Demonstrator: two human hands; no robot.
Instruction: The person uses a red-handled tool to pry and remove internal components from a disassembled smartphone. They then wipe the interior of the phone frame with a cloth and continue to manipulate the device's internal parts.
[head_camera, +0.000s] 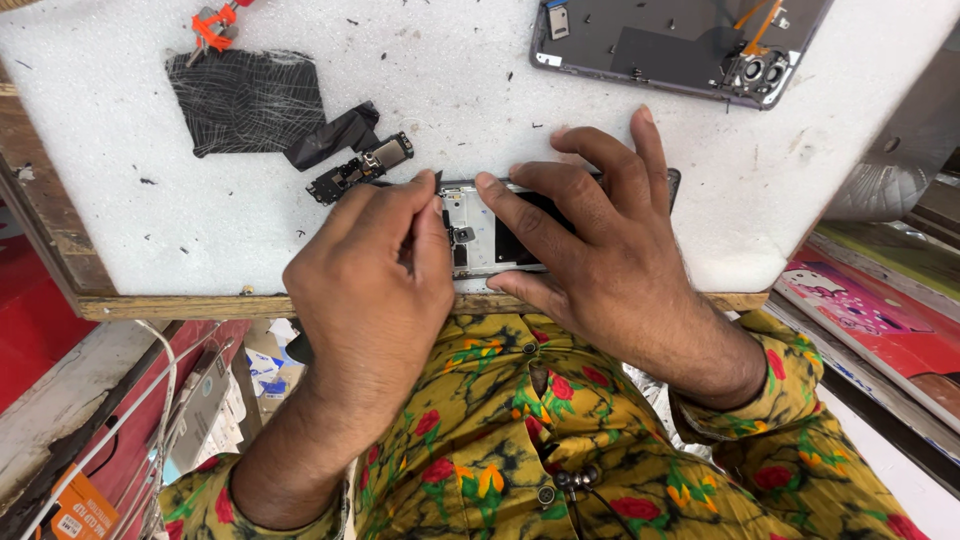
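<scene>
A white foam mat (480, 90) covers the wooden bench (60, 230), and at its near edge, just in front of the person's chest, lies an opened phone body (478, 235), the thing both hands work on. Its long axis runs left to right along the bench edge, open side up, one end hidden under the right hand and the other under the left. The right hand (610, 240) lies spread over the body, fingers flat and thumb hooked at the near rim, pressing it still rather than gripping. The left hand (375, 280) is curled, thumb and forefinger pinched at the inner parts near a small metal piece; whether a tool sits in that pinch I cannot tell. This looks like a fine step of stripping or fitting internals, and the next move likely calls for a steady, light pull or press. Farther off lie a second opened phone (680, 45), a black film sheet (245, 100) and a small loose module (362, 165).
</scene>
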